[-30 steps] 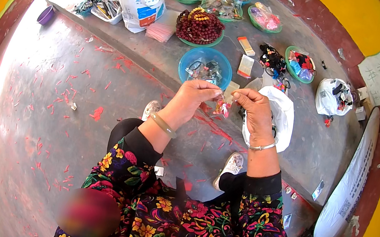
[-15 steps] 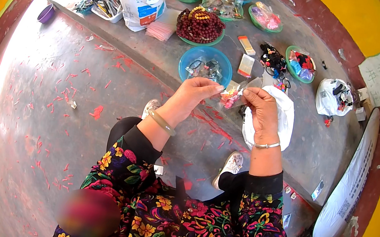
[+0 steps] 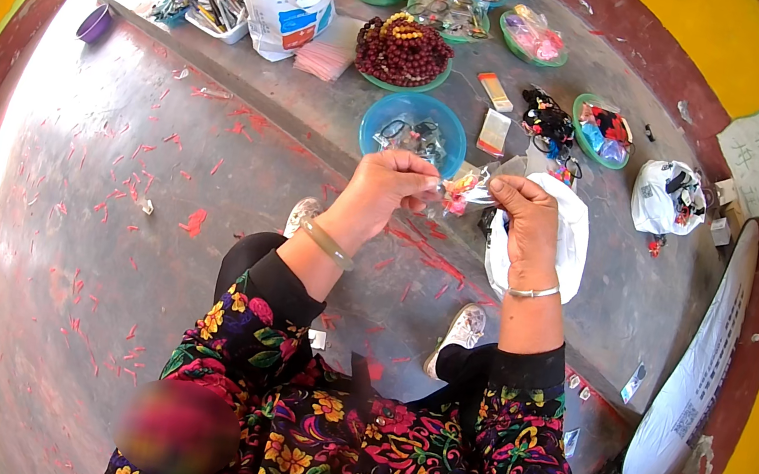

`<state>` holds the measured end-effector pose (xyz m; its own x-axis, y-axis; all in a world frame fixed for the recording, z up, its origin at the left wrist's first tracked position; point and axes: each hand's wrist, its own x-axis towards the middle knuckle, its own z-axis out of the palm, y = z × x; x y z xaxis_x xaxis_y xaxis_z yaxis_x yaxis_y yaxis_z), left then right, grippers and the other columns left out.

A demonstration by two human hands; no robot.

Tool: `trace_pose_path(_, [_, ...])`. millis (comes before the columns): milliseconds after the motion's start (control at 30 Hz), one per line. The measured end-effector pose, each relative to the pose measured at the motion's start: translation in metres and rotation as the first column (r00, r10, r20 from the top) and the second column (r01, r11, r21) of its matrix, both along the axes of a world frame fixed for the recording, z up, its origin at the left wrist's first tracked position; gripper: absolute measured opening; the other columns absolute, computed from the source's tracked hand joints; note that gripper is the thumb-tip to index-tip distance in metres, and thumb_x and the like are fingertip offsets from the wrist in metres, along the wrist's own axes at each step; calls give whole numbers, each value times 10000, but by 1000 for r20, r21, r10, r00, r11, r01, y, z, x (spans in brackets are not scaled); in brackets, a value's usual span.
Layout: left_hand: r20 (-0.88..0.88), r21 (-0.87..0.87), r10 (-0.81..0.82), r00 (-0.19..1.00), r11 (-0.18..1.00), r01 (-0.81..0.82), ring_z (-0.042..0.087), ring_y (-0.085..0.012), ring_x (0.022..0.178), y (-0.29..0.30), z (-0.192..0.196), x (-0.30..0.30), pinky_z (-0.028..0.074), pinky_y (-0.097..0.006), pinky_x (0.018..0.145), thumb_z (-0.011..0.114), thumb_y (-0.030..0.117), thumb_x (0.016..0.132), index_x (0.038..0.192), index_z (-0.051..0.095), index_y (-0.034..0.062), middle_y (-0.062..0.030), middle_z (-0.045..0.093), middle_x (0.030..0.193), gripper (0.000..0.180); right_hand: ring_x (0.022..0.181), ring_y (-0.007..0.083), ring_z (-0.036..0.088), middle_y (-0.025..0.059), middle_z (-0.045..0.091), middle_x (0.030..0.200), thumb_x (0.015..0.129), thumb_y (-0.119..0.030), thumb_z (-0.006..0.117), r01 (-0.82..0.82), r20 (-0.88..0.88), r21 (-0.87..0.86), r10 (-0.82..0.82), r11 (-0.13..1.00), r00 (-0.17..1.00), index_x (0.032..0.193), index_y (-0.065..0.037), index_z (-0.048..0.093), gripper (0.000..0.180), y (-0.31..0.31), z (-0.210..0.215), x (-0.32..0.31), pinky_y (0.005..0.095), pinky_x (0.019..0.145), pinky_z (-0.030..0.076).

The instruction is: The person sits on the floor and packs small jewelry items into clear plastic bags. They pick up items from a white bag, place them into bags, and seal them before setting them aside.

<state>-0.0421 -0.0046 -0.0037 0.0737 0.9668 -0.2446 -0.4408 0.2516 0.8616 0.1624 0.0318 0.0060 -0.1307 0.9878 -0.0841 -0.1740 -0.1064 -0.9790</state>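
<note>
Packet (image 3: 459, 193), clear with red and yellow contents, is between the two hands in the head view. Its left end is pinched by the thumb and fingers of the left hand (image 3: 381, 193), its right end by those of the right hand (image 3: 528, 225).

Just beyond the left hand sits a blue bowl (image 3: 394, 107) with clear packets inside; past that lies a heap of dark red beads (image 3: 399, 56). Right of and partly under the right hand is a white bag (image 3: 569, 240). Farther out from that hand are two small boxes (image 3: 493, 133), a black bundle (image 3: 545, 117) and a green basket (image 3: 575, 135). Red scraps (image 3: 192, 222) litter the floor left of the left hand, and a purple bowl (image 3: 92, 25) stands well apart from it.
</note>
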Motion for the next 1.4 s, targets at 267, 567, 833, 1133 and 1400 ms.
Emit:
trace_pose_path(267, [-43,-31,24,999,999,-25,625,-122,786,1,6,-1,469,-227,560,599,41,829,943,615,24,-67,649,882,117,672,106,580,45,650,749,751,-60,702,56,22,105,-59,993,998,863,7,673,134,-5,0,-5,229,642,459])
trace_pose_path(567, [395,-69,-94,914,989,132,611,-116,769,2,-1,1,466,-181,548,595,48,839,925,590,12,-84,640,872,93,689,117,586,35,640,755,769,-74,692,15,-320,-135,-58,991,945,870,-16,658,121,1,-12,-2,228,663,464])
trace_pose_path(833, [171,-17,7,985,1000,-4,623,-165,781,0,7,3,538,-260,693,584,32,844,867,565,-6,-84,613,857,48,675,96,567,14,628,740,772,-147,702,-62,-149,-171,37,983,988,864,-33,663,152,0,1,1,215,643,432])
trace_pose_path(1133, [51,7,16,999,1000,-16,625,-172,789,1,5,3,541,-304,735,556,65,871,900,560,-17,-88,612,852,87,674,79,539,24,638,721,773,-170,709,27,64,88,-32,996,997,839,9,687,192,0,-3,-1,213,649,421])
trace_pose_path(1400, [44,37,50,998,998,-52,631,-174,767,1,7,3,541,-304,719,538,101,889,929,569,-18,-105,629,850,130,665,83,534,14,619,707,772,-152,712,86,61,137,-95,987,994,806,24,677,182,-3,0,-6,217,638,423])
